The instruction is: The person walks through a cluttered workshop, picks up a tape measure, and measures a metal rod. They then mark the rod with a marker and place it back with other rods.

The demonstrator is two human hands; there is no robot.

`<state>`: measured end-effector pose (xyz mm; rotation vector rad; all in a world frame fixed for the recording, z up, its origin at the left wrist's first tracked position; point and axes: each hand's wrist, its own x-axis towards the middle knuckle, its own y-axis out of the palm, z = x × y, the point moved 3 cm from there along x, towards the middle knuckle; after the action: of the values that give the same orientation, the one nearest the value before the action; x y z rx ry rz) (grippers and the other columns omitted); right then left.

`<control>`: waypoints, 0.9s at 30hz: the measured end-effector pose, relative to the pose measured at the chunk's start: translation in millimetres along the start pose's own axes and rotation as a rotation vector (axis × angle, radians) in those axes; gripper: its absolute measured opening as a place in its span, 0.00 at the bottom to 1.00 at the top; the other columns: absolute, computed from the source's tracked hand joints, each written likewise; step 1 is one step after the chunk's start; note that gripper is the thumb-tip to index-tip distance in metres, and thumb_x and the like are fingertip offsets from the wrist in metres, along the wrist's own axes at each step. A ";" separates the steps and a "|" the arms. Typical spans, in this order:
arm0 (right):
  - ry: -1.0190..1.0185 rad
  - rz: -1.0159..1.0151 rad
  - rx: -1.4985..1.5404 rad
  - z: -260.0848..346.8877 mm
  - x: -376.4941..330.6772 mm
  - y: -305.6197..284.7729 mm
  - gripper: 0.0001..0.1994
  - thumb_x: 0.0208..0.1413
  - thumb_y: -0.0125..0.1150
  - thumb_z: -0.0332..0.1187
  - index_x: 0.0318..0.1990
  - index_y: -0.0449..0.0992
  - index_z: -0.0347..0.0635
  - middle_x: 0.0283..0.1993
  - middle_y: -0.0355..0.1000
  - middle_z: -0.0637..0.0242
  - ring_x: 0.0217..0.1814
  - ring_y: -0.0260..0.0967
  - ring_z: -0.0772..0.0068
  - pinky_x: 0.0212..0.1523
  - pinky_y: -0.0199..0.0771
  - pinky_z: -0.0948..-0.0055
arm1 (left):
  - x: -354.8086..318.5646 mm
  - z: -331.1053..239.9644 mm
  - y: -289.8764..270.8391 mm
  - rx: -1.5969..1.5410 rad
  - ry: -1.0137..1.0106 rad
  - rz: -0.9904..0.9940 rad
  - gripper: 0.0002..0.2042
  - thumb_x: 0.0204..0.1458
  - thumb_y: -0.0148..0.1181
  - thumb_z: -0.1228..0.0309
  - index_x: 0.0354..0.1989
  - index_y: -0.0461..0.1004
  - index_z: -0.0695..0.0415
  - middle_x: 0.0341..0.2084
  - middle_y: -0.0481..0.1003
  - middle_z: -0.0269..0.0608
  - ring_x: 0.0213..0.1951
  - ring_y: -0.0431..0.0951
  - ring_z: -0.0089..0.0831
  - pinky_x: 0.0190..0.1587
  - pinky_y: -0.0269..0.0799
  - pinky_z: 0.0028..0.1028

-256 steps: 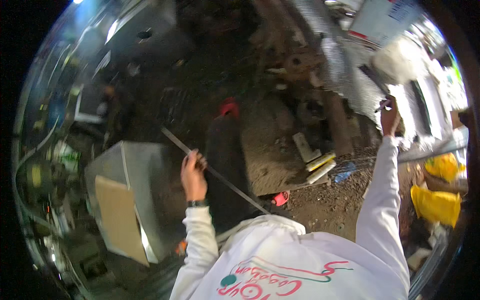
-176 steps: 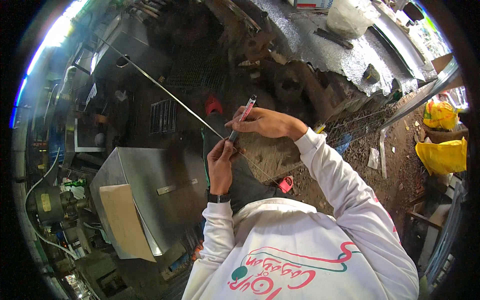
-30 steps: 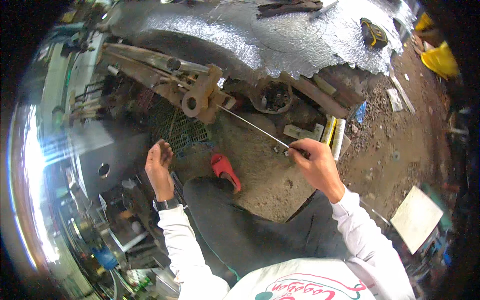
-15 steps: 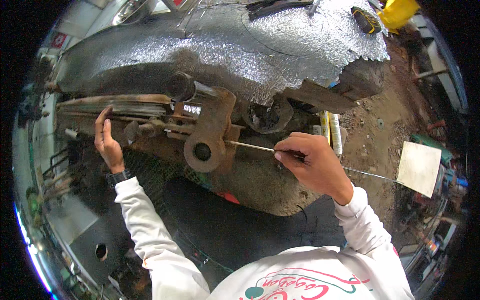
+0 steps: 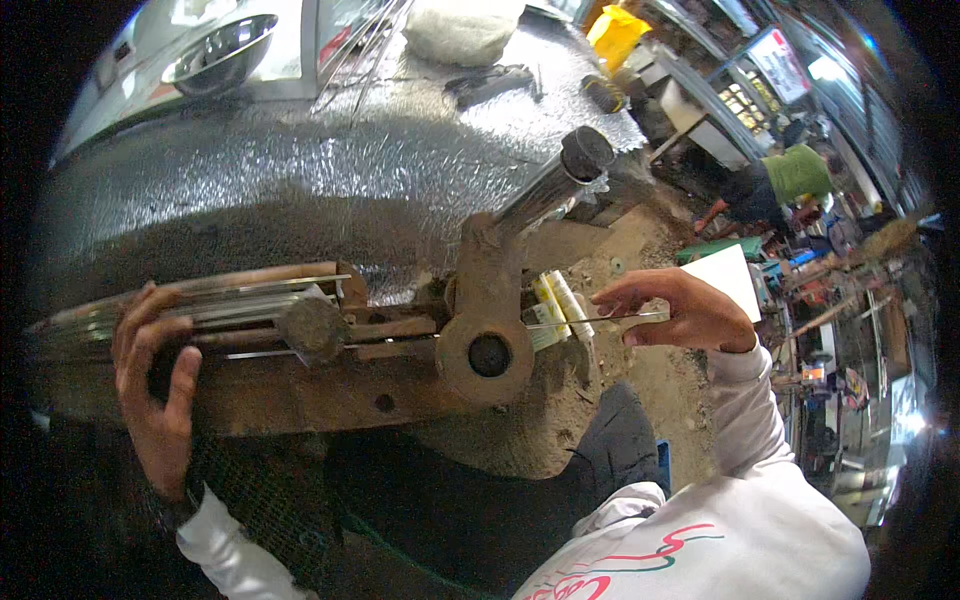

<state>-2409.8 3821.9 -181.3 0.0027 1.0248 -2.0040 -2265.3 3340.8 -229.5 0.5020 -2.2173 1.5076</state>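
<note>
A rusty metal bending tool (image 5: 487, 368) with a round hole in its boss and a pipe handle (image 5: 545, 195) angled up to the right is at the centre. Thin metal rods (image 5: 240, 315) lie lengthwise in its bed on the left. My left hand (image 5: 158, 390) lies across the bed's left end, fingers spread over the rods and thumb raised. On the right, a thin metal rod (image 5: 590, 321) sticks out past the boss. My right hand (image 5: 690, 308) surrounds its outer end with fingers and thumb apart; contact with the palm is unclear.
Crinkled silver foil sheeting (image 5: 300, 170) covers the surface behind, with a metal bowl (image 5: 222, 55), a pale sack (image 5: 465, 30) and a yellow bag (image 5: 617, 38) on or near it. Cylindrical cans (image 5: 570, 308) stand beyond the tool. Another person in a green shirt (image 5: 798, 175) bends at the far right.
The view has shifted. The pipe handle now points up to the right instead of up to the left. My right hand's fingers have loosened from their pinch on the rod; my left hand now lies over the rods.
</note>
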 end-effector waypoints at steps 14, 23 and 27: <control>0.199 -0.667 -0.416 69.2 -29.3 56.3 0.20 0.51 0.69 0.28 0.54 0.78 0.41 0.56 0.75 0.63 0.62 0.69 0.65 0.66 0.63 0.68 | -12.0 9.7 4.0 -0.197 -0.008 -0.228 0.08 0.49 0.66 0.73 0.35 0.76 0.61 0.41 0.72 0.44 0.48 0.71 0.46 0.52 0.66 0.41; 0.049 -0.647 -0.228 46.0 37.1 104.3 0.18 0.52 0.69 0.25 0.52 0.79 0.36 0.61 0.73 0.57 0.64 0.68 0.64 0.64 0.65 0.68 | -14.5 18.7 -2.0 -0.253 -0.039 -0.258 0.05 0.49 0.65 0.71 0.33 0.78 0.57 0.37 0.72 0.39 0.47 0.72 0.39 0.52 0.67 0.37; 0.073 -0.654 -0.268 40.7 43.7 95.2 0.18 0.50 0.68 0.22 0.50 0.79 0.37 0.53 0.77 0.63 0.58 0.71 0.69 0.61 0.66 0.69 | -15.0 23.6 -3.9 -0.262 -0.038 -0.298 0.05 0.49 0.64 0.71 0.33 0.79 0.57 0.37 0.72 0.40 0.46 0.72 0.39 0.52 0.67 0.37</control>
<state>-2356.9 3737.0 -232.7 -0.4594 1.4696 -2.4299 -2253.7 3318.4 -242.0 0.7409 -2.2075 1.0489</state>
